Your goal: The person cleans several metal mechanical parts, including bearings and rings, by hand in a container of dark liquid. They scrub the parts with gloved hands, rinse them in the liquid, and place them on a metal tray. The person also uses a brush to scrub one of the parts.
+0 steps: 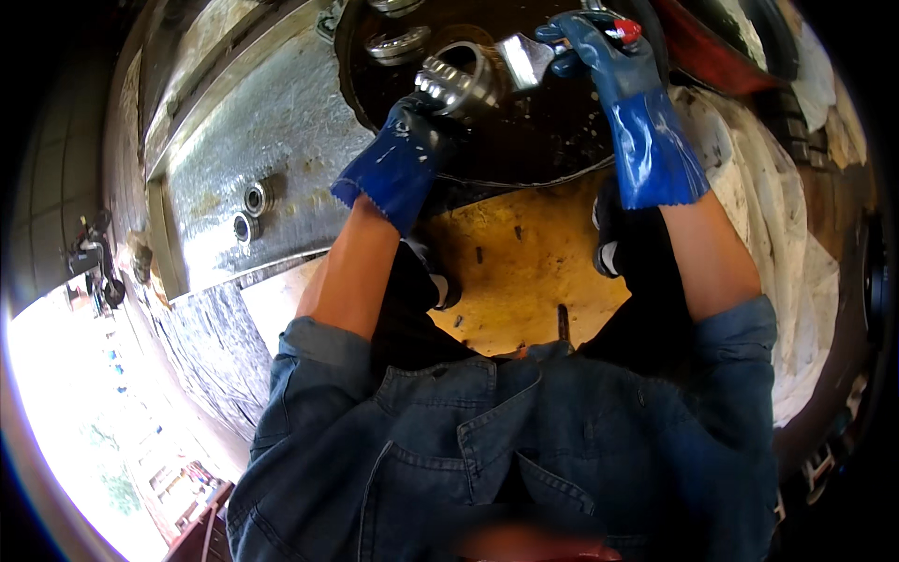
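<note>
L. hand [420, 120], blue rubber glove, has the roller bearing [457, 88] by its near lower edge, held over the dark round tub [552, 180]. Bearing looks like steel: prob. heavy for its size, stiff, no give; shiny, so likely slick under a wet glove. Rollers may turn if pressed, so best hold is prob. the solid ring wall, not the roller row; a hard knock could mark the rolling faces. L. grip closed on the edge, opened abt. as wide as the ring wall needs; fingertips mostly hidden behind glove & brg., so exact placement can't be told. R. hand [604, 58], same glove type, is closed round a red-handled tool [626, 31], fingers bent in, little gap. Flat shiny metal piece [524, 62] sticks out L. of this grip, toward the brg., apparently the tool's working end; brush or scraper, can't tell. Looks light & rigid, best held by the handle. Whether it touches the brg. is unclear; very close anyway. Beyond L. grip, another bearing [398, 46] in the tub. Well L. of and nearer the body than that grip, two small bearings [252, 212] on the metal-topped bench [314, 155].
</note>
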The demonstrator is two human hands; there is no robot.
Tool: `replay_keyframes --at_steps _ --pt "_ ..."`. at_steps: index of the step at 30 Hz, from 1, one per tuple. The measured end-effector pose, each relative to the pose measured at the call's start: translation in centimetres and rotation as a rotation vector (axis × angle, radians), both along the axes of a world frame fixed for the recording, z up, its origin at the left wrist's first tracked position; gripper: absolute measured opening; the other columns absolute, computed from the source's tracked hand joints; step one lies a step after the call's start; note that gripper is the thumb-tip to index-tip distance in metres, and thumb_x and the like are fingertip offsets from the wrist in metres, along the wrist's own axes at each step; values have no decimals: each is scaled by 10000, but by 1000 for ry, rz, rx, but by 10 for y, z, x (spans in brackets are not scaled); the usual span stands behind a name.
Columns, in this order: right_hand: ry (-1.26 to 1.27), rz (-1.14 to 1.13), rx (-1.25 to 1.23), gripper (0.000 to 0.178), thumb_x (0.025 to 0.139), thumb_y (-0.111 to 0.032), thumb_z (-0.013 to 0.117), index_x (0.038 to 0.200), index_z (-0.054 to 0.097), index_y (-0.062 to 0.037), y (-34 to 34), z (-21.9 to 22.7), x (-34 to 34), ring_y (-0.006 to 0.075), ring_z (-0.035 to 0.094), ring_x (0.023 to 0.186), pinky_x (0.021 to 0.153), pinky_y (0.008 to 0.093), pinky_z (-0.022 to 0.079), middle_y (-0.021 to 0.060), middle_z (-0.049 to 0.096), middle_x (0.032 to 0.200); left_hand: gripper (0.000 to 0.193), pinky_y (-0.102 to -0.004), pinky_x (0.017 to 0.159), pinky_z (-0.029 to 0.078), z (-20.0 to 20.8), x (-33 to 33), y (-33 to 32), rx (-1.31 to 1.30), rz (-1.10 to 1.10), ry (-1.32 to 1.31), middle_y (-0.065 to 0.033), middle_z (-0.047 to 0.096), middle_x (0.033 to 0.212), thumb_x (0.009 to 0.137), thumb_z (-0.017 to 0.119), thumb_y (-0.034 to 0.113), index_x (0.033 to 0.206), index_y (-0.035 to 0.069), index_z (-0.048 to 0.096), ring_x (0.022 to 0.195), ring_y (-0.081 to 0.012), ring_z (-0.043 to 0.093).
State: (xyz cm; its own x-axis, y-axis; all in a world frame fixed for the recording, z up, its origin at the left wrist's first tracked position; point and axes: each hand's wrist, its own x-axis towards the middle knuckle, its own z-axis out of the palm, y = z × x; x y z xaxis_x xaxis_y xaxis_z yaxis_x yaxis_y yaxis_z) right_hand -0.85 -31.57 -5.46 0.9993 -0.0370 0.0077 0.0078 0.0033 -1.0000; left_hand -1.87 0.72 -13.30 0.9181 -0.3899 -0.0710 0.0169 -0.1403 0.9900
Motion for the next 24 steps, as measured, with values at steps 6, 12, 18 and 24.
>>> replay_keyframes --at_steps 6,12,18,24 --pt "-393 -9 -373 361 944 -404 671 1011 711 -51 9 9 4 228 713 850 833 350 546 95 734 968 275 -312 945 525 72 -37 -38 405 -73 -199 -147 695 1070 917 493 -70 1161 -61 620 1017 -227 670" --pt "-251 472 -204 329 955 -327 648 1069 685 -20 116 32 -21 246 714 847 790 357 563 126 728 1004 278 -388 867 501 55 -65 -36 653 146 -402 -154 697 1036 822 626 96 1089 108 704 1041 -307 670" --pt "61 723 -67 306 968 -234 620 1139 653 18 214 11 55 268 716 844 739 365 583 164 720 1048 434 -370 653 534 45 -60 -37 725 180 -228 -97 726 821 425 818 43 850 103 751 831 -299 721" --pt "839 1125 309 328 1004 -171 559 1239 594 54 324 -47 125 350 717 902 751 407 606 226 688 1144 302 -368 720 525 71 -48 -46 -117 416 158 -107 696 923 717 750 139 1007 77 694 878 -256 694"
